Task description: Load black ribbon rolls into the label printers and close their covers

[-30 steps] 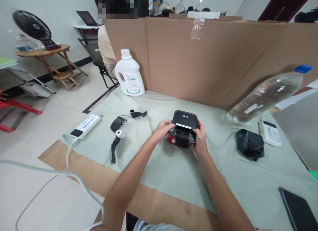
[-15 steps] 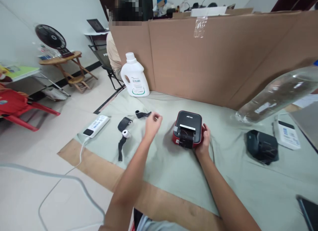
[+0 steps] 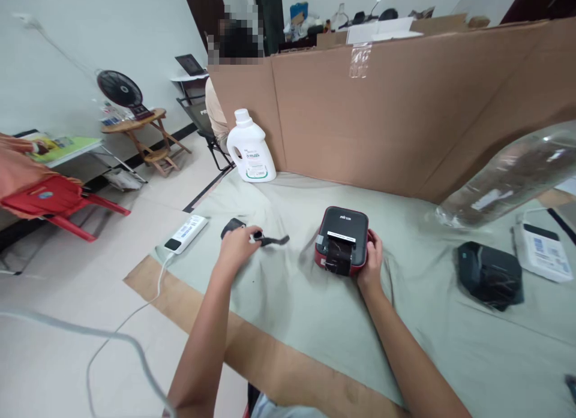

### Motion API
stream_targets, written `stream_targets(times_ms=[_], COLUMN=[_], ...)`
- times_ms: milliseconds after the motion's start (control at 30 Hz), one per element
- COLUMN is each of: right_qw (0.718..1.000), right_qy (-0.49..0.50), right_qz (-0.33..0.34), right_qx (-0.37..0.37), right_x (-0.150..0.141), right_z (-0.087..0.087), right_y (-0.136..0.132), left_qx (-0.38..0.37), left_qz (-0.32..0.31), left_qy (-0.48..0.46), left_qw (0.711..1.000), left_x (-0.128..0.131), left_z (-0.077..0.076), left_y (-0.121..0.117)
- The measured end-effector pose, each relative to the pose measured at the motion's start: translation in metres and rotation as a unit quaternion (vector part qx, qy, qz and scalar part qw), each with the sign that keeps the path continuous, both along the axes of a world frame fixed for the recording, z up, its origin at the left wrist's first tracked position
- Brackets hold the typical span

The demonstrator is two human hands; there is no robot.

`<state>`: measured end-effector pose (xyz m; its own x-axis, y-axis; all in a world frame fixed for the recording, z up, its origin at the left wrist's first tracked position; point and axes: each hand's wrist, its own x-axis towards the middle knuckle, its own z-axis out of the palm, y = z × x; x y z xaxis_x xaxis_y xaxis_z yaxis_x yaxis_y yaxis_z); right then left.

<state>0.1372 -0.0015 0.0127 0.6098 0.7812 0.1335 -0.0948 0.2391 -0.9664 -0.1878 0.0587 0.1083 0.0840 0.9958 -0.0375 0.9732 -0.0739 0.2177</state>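
A small red label printer (image 3: 342,241) with a black lid sits on the grey-green cloth (image 3: 315,310), a dark strip hanging from its slot. My right hand (image 3: 371,261) grips its right side, fingers wrapped round the casing. My left hand (image 3: 237,250) is to the left, fingers curled down over the black tape rolls. One dark roll (image 3: 231,226) peeks out behind the hand, and a small black spool with a loose tail (image 3: 271,240) lies at the fingertips. The roll under the palm is hidden.
A white detergent jug (image 3: 249,148) stands by the cardboard wall (image 3: 382,112). A white power strip (image 3: 185,233) with a cable lies at the cloth's left edge. On the right are a clear bottle (image 3: 508,178), a black device (image 3: 490,275) and a white device (image 3: 544,250). A person sits behind the cardboard.
My left hand left the printer, swung left and came down on the black rolls. My right hand stayed on the printer. The view turned to the left.
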Motion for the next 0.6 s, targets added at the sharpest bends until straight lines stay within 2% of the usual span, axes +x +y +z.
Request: stream_targets(times_ms=[100,200,267,333,433,500,600], right_qw=[1.0,1.0,0.999,0.997,0.976,0.959,0.942], right_qy=[-0.011,-0.018,-0.021,-0.056,-0.172,-0.242,-0.307], right_qz=[-0.006,-0.017,-0.014,0.032,0.124,0.141,0.128], right_qx=[0.006,-0.014,-0.039,-0.051,-0.048,-0.051,-0.05], right_x=[-0.001,-0.002,-0.002,-0.002,0.001,0.003,-0.002], right_z=[0.003,0.006,0.004,0.0,-0.008,-0.008,0.006], right_y=[0.001,-0.007,-0.019,-0.034,-0.054,-0.058,-0.041], left_qx=[0.002,0.042,0.031,-0.036,-0.144,-0.157,-0.135], left_qz=[-0.023,-0.046,-0.063,-0.081,-0.13,-0.151,-0.13], left_qy=[0.01,-0.111,-0.257,-0.376,-0.435,-0.469,-0.523], left_qw=[1.0,0.992,0.964,0.922,0.88,0.856,0.831], left_x=[0.001,0.008,0.027,0.059,0.114,0.139,0.141], left_z=[-0.004,-0.003,-0.002,-0.004,-0.016,-0.025,-0.03], left_y=[-0.029,-0.028,-0.019,-0.01,-0.003,-0.001,0.012])
